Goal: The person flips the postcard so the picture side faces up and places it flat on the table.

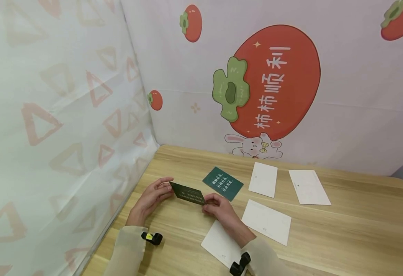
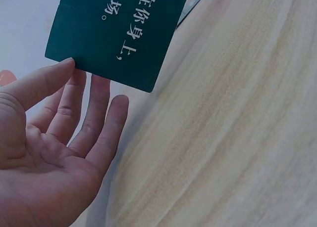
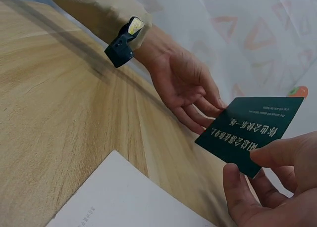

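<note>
Both hands hold a dark green card (image 1: 187, 194) with pale printed writing, tilted up above the wooden table. My left hand (image 1: 154, 196) pinches its left end; in the left wrist view the thumb (image 2: 49, 81) lies on the printed face and the fingers are behind. On the card's other end, my right hand (image 1: 222, 212) pinches a corner, thumb (image 3: 277, 152) in front. Just behind the held card, a second green card (image 1: 223, 183) with white writing lies flat. Below my right forearm is a white card (image 1: 218, 245), partly covered by it.
Further white cards lie to the right: one upright card (image 1: 263, 179) near the back, another card (image 1: 310, 187) beyond it, and a slanted card (image 1: 267, 221) nearer. A printed cloth wall (image 1: 194, 126) rises behind the table (image 1: 353, 230), another cloth (image 1: 67, 134) at the left.
</note>
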{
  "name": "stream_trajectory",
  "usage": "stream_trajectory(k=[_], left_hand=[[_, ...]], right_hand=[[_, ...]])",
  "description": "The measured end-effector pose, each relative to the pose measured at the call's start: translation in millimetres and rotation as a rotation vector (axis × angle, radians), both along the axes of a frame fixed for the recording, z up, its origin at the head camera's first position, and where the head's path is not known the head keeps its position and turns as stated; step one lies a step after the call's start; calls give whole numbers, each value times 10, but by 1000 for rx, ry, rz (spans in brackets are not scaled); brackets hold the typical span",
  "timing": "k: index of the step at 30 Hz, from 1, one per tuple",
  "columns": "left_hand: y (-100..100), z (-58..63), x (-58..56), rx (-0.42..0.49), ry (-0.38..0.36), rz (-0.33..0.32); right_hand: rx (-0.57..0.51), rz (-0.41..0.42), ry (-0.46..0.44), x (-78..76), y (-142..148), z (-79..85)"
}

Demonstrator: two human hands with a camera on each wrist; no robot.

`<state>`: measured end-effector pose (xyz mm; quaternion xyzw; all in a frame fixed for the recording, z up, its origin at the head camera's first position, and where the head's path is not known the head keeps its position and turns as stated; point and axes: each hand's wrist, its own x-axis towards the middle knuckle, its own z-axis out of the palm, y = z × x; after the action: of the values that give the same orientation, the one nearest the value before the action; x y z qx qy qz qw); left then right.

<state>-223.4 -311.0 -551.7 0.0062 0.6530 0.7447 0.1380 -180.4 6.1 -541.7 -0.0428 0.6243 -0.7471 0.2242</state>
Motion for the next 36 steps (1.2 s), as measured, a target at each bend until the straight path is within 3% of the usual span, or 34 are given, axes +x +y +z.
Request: stream_trajectory(k=[11, 23, 36], left_hand=[[14, -10, 1, -49, -31, 30], [2, -17, 5, -72, -57, 35], [-54, -24, 30, -153, -75, 62]], right_hand=[[-16, -21, 8, -4, -21, -24], [-30, -143, -8, -36, -36, -36], [4, -117, -22, -37, -27, -50]])
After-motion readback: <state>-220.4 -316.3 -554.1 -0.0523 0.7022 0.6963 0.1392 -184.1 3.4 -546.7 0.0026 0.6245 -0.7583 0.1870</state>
